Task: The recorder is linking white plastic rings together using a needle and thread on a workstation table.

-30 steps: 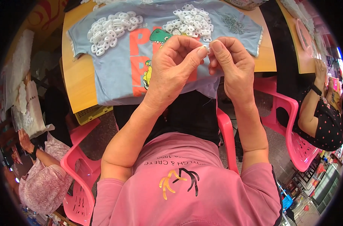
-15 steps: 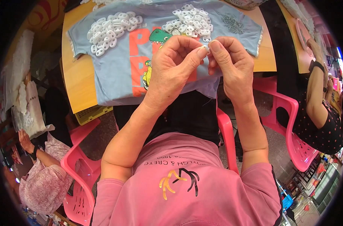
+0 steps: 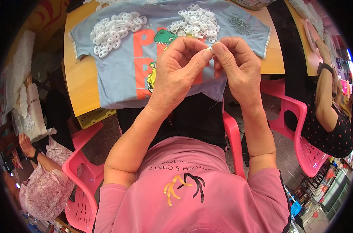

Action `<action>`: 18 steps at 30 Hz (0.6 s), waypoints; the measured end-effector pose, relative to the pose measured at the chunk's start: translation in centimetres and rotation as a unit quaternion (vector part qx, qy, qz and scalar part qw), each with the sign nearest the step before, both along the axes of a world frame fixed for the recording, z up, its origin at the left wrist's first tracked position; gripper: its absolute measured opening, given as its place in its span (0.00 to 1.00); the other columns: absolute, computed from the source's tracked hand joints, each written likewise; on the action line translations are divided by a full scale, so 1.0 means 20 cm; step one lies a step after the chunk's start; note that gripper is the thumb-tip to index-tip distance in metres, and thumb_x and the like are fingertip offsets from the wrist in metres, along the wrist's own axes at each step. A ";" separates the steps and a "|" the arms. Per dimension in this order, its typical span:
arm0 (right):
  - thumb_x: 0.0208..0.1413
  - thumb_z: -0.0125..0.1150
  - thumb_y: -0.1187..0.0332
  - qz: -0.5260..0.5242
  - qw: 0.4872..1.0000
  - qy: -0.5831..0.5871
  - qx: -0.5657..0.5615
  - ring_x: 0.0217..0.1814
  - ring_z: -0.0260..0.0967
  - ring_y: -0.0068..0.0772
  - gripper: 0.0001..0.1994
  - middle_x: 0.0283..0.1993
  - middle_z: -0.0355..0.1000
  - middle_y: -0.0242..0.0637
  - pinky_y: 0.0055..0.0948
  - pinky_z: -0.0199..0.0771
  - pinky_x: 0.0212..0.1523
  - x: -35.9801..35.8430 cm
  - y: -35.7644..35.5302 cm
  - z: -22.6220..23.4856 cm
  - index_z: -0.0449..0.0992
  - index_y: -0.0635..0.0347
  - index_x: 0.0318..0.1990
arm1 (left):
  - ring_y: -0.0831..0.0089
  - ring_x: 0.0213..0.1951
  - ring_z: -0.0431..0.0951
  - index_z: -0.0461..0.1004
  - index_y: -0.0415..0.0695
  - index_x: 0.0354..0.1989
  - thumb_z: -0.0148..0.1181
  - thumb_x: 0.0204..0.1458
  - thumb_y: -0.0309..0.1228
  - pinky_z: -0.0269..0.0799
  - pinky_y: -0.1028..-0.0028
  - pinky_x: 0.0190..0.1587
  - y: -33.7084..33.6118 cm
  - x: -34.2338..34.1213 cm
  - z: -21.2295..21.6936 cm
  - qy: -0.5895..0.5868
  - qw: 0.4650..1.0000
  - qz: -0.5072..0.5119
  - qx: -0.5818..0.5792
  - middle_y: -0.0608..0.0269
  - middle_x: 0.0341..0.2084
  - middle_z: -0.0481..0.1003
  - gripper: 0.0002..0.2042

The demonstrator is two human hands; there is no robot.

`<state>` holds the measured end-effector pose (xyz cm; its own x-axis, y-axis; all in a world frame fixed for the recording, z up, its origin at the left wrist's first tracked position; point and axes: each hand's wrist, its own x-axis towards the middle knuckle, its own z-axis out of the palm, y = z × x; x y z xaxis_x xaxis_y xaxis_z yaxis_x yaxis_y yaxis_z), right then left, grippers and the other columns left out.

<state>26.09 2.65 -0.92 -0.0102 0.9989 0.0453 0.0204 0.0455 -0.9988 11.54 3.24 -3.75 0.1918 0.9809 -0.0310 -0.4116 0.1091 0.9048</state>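
My left hand (image 3: 180, 64) pinches a small white plastic piece (image 3: 210, 48) between thumb and forefinger, mostly covered by the fingertips. Pressed up against that piece are the thumb and forefinger of my right hand (image 3: 238, 62); whether they hold a second tiny part is hidden. Both hands hover over a light blue T-shirt (image 3: 118, 77) with a dinosaur print. Beyond my left hand lies a heap of white oval pieces with holes (image 3: 114, 33). A heap of smaller white pieces (image 3: 196, 21) sits just past the fingertips, and a little pile of thin metal bits (image 3: 239, 24) is farther right.
The shirt is spread over a wooden table (image 3: 81, 85). Pink plastic chairs (image 3: 85, 171) stand at either side. One person's hand (image 3: 27, 145) is at the left; another person's arm (image 3: 327, 93) reaches to a table on the right. A yellow crate (image 3: 95, 117) is under the table's edge.
My right thumb and fingers have shifted slightly left, closer against my left fingertips, and less of the white piece shows. The heaps look the same.
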 end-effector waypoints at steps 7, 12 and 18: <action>0.61 0.59 0.70 0.043 0.999 0.003 -0.003 0.28 0.68 0.19 0.07 0.30 0.73 0.32 0.20 0.71 0.29 0.04 0.00 -0.01 0.74 0.66 0.39 | 0.85 0.32 0.74 0.73 0.38 0.35 0.62 0.55 0.27 0.70 0.84 0.34 -0.01 -0.01 0.01 0.010 1.000 0.000 0.002 0.68 0.29 0.76 0.06; 0.61 0.58 0.70 0.010 1.000 0.007 0.010 0.29 0.69 0.20 0.07 0.31 0.73 0.33 0.21 0.74 0.31 0.01 -0.02 -0.04 0.73 0.66 0.39 | 0.84 0.31 0.75 0.73 0.38 0.34 0.62 0.55 0.27 0.70 0.83 0.34 -0.02 0.01 0.03 0.020 1.000 0.016 0.017 0.67 0.28 0.76 0.05; 0.63 0.55 0.67 0.031 0.998 0.039 -0.029 0.33 0.70 0.22 0.10 0.34 0.73 0.35 0.26 0.81 0.35 0.02 -0.01 0.02 0.74 0.67 0.41 | 0.83 0.32 0.75 0.73 0.38 0.36 0.62 0.55 0.27 0.71 0.83 0.36 -0.01 -0.01 0.03 0.019 1.000 0.009 0.006 0.66 0.29 0.77 0.06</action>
<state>26.53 2.38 -0.48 -0.0709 0.9974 -0.0105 -0.0594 -0.0147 -0.9981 11.37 2.96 -3.18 0.1729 0.9846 -0.0267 -0.3785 0.0915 0.9211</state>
